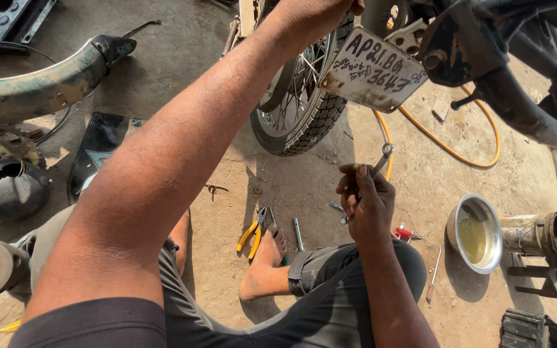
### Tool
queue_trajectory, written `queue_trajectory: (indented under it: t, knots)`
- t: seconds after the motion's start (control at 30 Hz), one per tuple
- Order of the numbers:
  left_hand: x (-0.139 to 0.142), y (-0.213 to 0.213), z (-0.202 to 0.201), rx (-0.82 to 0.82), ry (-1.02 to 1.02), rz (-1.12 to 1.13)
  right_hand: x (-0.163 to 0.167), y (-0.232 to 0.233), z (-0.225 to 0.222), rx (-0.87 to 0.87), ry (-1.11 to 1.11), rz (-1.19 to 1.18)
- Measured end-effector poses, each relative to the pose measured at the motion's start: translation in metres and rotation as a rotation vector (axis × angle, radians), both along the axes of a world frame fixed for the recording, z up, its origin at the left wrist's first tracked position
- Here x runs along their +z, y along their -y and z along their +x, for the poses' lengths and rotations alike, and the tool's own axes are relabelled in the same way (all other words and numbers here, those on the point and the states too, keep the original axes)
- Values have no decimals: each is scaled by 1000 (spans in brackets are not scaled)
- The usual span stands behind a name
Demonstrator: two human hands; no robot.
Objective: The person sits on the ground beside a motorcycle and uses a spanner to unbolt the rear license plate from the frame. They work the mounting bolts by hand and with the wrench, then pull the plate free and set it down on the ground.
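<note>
My right hand (pixel 365 200) is closed around a small metal spanner (pixel 381 158) whose ring end sticks up toward the number plate (pixel 372 71). My left hand (pixel 317 9) reaches up at the top edge behind the motorcycle's rear wheel (pixel 301 109); its fingers are mostly out of view. I sit on the dirt floor with one bare foot (pixel 262 267) forward. Yellow-handled pliers (pixel 253 233) and a few small metal tools (pixel 298 233) lie on the ground just beyond the foot.
A steel bowl of yellowish liquid (pixel 475 235) and a cylindrical engine part (pixel 539 235) sit at right. A yellow hose (pixel 449 145) loops under the bike. A mudguard (pixel 46 80), a round hub part (pixel 4 187) and a dark panel (pixel 95 151) lie at left.
</note>
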State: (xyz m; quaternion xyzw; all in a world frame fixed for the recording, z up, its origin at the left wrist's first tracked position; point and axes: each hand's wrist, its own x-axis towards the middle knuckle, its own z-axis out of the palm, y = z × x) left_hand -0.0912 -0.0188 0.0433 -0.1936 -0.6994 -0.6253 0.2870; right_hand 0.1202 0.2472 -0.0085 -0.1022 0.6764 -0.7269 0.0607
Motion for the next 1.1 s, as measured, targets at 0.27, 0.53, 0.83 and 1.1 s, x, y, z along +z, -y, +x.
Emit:
queue_trajectory:
  t: [0.27, 0.53, 0.83, 1.1]
  knots:
    - [0, -22, -43, -367, 250, 23, -39, -2, -40, -87, 90, 84]
    - [26, -5, -29, -504, 370, -253, -64, 19, -72, -65, 183, 166]
    - [31, 2, -23, -351, 420, -606, -70, 32, -79, 32, 114, 261]
    - [21, -13, -32, -196, 163, -524, -65, 21, -78, -3, 63, 268]
